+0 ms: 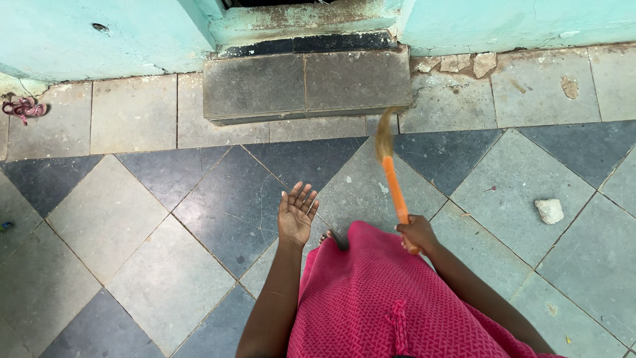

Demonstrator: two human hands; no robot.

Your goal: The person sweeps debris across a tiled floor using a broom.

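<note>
Pink woven cloth (377,298) hangs below me; my right hand (417,233) clamps the orange-handled straw broom (393,185), my left hand (296,213) spread open, palm up.

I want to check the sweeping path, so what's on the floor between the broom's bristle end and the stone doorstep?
In the head view, nothing lies there: the broom bristle tip reaches the lower right corner of the doorstep, with only bare floor tile below it.

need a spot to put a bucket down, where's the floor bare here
Bare tiles stretch left of the open left hand, from the stone step down to the near edge. Another free patch lies right of the broom held by the right hand, short of the white stone. It is crowded by the pink garment.
</note>
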